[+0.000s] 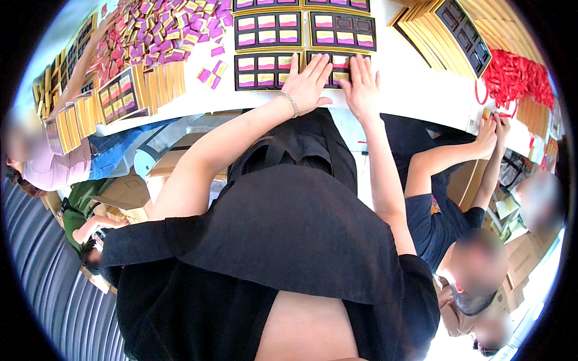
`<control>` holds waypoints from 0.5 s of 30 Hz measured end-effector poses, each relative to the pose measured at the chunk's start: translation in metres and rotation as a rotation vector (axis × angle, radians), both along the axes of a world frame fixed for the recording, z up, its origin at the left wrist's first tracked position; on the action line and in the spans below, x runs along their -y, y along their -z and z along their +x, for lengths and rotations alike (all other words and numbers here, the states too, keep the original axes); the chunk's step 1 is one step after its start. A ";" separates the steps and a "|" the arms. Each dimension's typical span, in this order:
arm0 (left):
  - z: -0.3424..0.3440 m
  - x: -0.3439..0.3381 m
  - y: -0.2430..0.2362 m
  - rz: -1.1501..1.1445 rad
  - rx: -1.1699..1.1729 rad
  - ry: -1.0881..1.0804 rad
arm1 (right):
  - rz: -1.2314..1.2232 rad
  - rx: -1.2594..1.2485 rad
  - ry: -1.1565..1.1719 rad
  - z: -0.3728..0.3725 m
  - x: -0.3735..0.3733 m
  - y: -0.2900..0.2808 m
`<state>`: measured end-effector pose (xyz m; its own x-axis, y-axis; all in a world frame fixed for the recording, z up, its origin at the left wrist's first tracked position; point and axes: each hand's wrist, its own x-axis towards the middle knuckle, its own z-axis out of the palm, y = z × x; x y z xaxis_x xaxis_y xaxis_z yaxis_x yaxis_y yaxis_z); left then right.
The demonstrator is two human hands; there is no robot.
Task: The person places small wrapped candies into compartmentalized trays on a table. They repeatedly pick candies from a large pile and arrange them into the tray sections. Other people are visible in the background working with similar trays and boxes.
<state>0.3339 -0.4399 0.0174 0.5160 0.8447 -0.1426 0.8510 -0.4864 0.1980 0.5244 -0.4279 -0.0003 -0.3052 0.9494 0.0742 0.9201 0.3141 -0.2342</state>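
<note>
My left hand [308,85] lies palm down with fingers stretched out, spanning the inner edges of the two nearest boxes. Beside it, my right hand [363,90] rests fingers forward over the right part of the near right box [344,52]. Both hands look open, and no object shows in either. The near left box [253,90] has a gold edge and black compartments filled with small purple, pink and cream wrapped pieces. My hands hide part of the near right box. Behind it, another box [344,23] has two compartments without pieces at its upper middle and right.
A heap of small wrapped pieces [174,30] covers the table's far left; several loose ones [211,75] lie nearer. Boxes [120,99] stand in rows at left, more boxes [427,36] at right beside red ribbons [518,78]. A co-worker's hands [494,133] work at right.
</note>
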 end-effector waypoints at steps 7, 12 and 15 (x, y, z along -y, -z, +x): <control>0.000 -0.001 0.008 0.071 -0.045 0.012 | -0.032 0.166 -0.100 0.001 0.005 0.004; 0.004 0.000 0.028 0.175 0.008 0.021 | -0.074 0.150 -0.070 -0.005 0.009 0.007; 0.009 0.002 0.029 0.165 0.037 -0.003 | -0.090 0.115 -0.041 -0.008 0.006 0.007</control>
